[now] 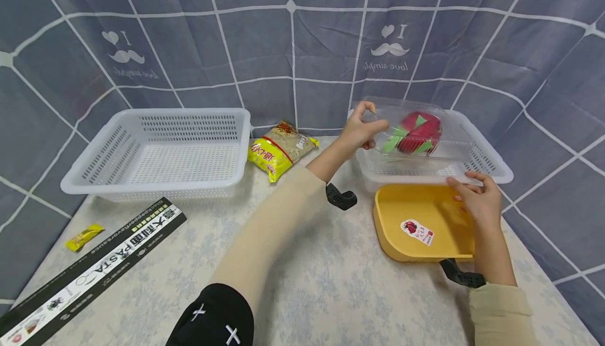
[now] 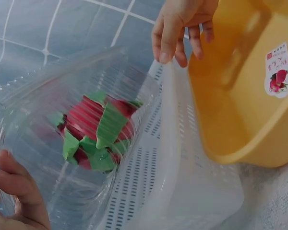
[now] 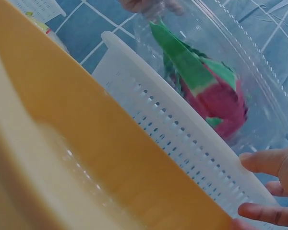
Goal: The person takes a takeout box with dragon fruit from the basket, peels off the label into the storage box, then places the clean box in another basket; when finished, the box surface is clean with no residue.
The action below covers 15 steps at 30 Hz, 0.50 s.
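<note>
My left hand pinches the near-left edge of a clear plastic container, held tilted over the white basket on the right. A red dragon fruit with green scales shows through its ridged clear wall. My right hand grips the near rim of that white basket, fingers on both sides of the rim. Just in front of this basket, below my right hand, stands a yellow basin with a dragon fruit sticker.
Another white basket stands at the back left. Between the baskets lies a yellow snack bag. A long black PASTA box and a small yellow packet lie at the left. A grey checked curtain hangs behind.
</note>
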Available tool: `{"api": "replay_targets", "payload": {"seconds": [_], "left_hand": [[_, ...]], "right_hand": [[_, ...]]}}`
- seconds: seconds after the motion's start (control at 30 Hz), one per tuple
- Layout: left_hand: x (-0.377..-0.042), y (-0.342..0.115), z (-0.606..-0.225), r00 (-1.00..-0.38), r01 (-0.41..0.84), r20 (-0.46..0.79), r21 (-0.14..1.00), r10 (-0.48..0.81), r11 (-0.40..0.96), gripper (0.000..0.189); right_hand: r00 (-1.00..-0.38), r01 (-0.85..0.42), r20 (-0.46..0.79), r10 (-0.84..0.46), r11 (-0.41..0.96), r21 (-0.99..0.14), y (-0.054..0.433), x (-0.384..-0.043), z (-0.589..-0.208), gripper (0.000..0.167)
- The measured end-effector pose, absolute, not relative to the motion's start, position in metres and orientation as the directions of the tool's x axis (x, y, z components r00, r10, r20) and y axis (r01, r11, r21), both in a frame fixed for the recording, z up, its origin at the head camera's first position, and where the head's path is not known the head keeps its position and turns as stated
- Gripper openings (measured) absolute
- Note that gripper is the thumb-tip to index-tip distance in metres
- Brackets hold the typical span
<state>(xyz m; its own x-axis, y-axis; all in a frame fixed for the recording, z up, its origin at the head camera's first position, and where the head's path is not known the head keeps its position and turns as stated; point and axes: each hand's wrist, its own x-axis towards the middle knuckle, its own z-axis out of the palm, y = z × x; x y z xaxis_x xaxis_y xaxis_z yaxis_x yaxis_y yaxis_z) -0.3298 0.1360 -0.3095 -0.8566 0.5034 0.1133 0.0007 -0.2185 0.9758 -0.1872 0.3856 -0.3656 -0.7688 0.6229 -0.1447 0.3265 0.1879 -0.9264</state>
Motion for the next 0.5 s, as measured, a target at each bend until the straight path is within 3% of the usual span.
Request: {"api": "replay_targets", "payload": {"seconds": [0.23, 0.5], "left_hand": [[-0.328, 0.154, -0.314, -0.884, 0.004, 0.062, 0.992, 0.463, -0.127, 0.035], [-0.337, 0.159, -0.324, -0.884, 0.03, 0.053, 0.998, 0.464, -0.057, 0.036]], "right_hand": [[-0.767, 0.336, -0.136, 0.626, 0.213, -0.917, 0.39, -0.187, -0.37, 0.047], [-0.752, 0.365, -0.1, 0.651, 0.286, -0.886, 0.4, -0.196, -0.381, 0.067]]}}
